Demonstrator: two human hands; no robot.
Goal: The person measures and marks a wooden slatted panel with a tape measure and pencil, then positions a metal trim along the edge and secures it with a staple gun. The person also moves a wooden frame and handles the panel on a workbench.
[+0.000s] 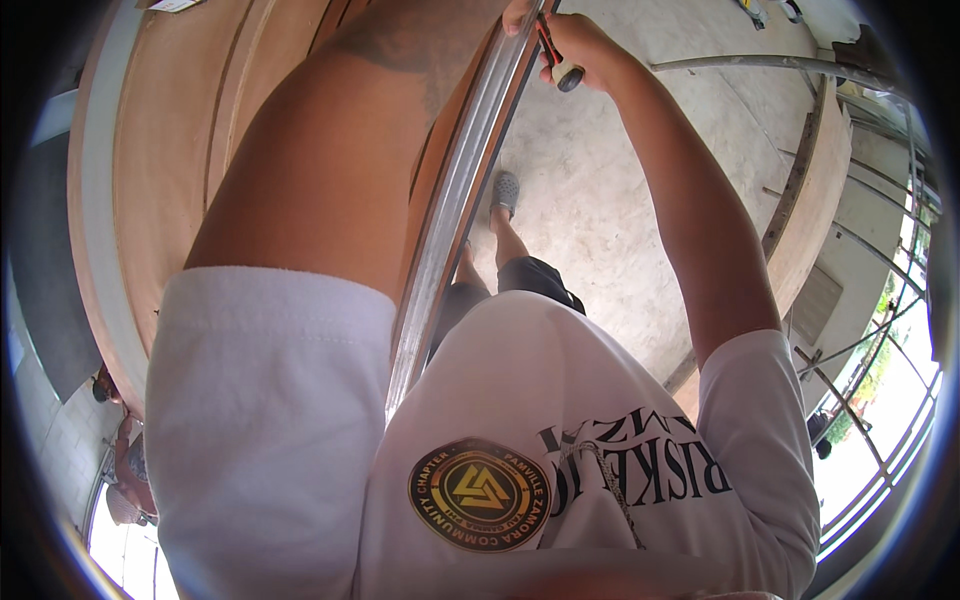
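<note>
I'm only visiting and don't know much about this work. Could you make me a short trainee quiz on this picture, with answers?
1. At which edge of the picture does the left hand show, by the long silvery bar?
A) bottom
B) top
C) right

2. True or false: the right hand lies flat and empty on the floor.

3. Fill in the missing word: the foot that shows on the grey concrete floor wears a grey ____.

Key:
1. B
2. False: the right hand grips a hand tool with a red and black handle.
3. clog
</note>
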